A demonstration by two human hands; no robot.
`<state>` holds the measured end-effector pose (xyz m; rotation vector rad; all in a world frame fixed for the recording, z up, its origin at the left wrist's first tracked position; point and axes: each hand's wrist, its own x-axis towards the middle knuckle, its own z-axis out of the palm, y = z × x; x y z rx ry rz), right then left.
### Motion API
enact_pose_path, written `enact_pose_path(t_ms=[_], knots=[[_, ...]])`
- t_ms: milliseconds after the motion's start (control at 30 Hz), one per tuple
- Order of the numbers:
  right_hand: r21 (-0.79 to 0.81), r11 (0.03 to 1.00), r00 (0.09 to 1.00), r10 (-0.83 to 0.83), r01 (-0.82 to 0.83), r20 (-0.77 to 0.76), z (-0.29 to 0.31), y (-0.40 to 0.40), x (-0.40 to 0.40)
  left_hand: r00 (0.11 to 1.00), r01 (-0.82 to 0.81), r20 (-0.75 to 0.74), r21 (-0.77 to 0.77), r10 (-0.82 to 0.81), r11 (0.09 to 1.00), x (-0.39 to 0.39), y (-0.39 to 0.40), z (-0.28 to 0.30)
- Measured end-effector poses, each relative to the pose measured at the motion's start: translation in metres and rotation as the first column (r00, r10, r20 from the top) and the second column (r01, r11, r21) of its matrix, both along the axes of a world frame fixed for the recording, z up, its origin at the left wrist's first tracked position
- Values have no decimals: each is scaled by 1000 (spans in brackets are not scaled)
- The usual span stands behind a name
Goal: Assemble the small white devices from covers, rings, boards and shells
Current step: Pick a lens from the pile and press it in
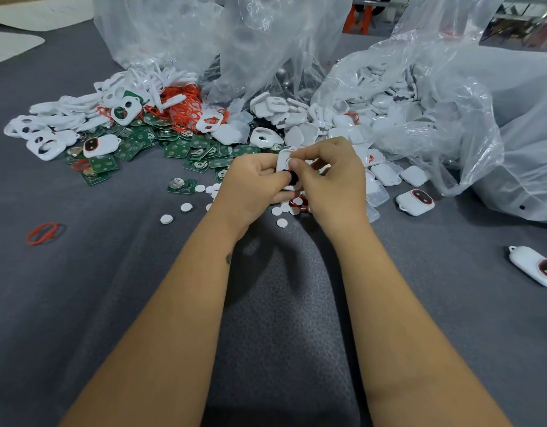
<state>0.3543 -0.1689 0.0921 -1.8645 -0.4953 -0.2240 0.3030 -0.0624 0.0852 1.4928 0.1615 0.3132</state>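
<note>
A small white cover [285, 163] with a dark opening sits upright between both hands at the middle of the table. My left hand [253, 186] grips its lower left side with curled fingers. My right hand [333, 177] pinches its right edge, thumb tip pressing on the cover's face. Behind the hands lie green boards [186, 151], red rings [186, 109], white covers [47, 140] and white shells [386, 174] in loose piles. Small white discs [166, 219] lie scattered under the hands.
Large clear plastic bags [450, 97] with more white parts stand at the back and right. Finished white devices lie at the right [415, 202], far right [534, 266] and left [99, 145]. A lone red ring [43, 233] lies on the grey mat at left.
</note>
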Motion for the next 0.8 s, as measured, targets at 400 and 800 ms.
enact_pose_path(t_ms=[400,800], knots=[[0,1000,1000,-7,7,14,-1,1,1,1000,-6,4,-65,6,998,0,-3,1],[-116,990,989,91,-78,117,-3,-4,0,999,-40,-22,-266,36,963,2,0,3]])
